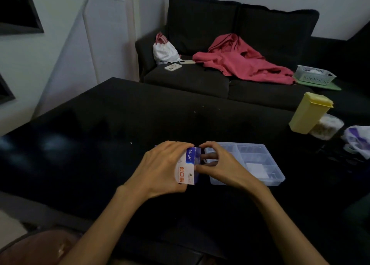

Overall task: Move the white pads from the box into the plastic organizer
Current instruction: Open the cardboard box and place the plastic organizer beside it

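My left hand (160, 165) grips a small white and blue box (187, 167) with red print, held just above the black table. My right hand (217, 165) is at the box's open right end, fingers curled and reaching into it; whether it holds a pad I cannot tell. Just right of the hands lies the clear plastic organizer (276, 181) with several compartments. A white pad (257, 169) lies in one of its front compartments.
A yellow lidded container (309, 112) and a clear jar (327, 127) stand at the table's right. A white plastic bag (358, 140) lies at the far right edge. Behind is a dark sofa with a red garment (238, 61), a bag and a basket (314, 74).
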A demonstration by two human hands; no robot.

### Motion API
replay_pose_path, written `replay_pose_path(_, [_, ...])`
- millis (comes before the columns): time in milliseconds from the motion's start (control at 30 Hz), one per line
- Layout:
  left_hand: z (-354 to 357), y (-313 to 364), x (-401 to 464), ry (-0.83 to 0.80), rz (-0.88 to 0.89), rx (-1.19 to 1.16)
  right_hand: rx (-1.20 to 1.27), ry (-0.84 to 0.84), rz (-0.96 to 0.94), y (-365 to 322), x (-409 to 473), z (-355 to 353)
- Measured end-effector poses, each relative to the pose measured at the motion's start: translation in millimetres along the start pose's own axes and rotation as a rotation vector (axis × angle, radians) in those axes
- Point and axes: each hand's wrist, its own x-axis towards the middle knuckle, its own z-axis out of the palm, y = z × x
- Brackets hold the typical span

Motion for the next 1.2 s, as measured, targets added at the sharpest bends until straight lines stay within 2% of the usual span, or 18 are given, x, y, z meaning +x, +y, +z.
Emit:
replay_pose_path(267, [-3.0, 1.3, -0.7, -0.028, 0.019, -0.022, -0.012, 0.051, 0.058, -3.1, -2.6, 9.8])
replay_pose_path(400, [-12.5, 3.3, -5.5, 0.046, 0.013, -0.085, 0.033, 0.151, 0.071, -7.6, -3.0, 2.1])
replay_pose_path(500, [-17.7, 2.3, -8.8, 0.103, -0.080, -0.308, 0.248, 0.171, 0.159, -13.8, -6.4, -14.7])
replay_pose_path(633, [-11.9, 1.0, -4.2, 0.170, -0.205, -0.593, 0.792, 0.110, 0.192, -12.6, -13.1, -28.0])
replay_pose_path(833, [6.0, 12.3, 6.2, 0.229, -0.376, -0.804, 1.190, 0.231, 0.265, -2.9, -5.2, -24.0])
replay_pose_path(900, [14.8, 21.8, 9.8, 0.291, -0.447, -0.834, 1.108, 0.327, 0.294, 2.0, -0.6, -18.3])
replay_pose_path(1000, [28.0, 35.0, 14.8, 0.388, -0.531, -0.832, 0.723, 0.510, 0.342, 7.6, 4.9, -10.1])
replay_pose_path(1067, [35.8, 39.5, 17.0, 0.401, -0.554, -0.805, 0.607, 0.586, 0.328, 7.5, 4.8, -7.5])
replay_pose_path(1200, [34.4, 41.3, 18.8, 0.282, -0.610, -0.715, 0.561, 0.430, 0.296, 1.5, 0.8, -3.5])
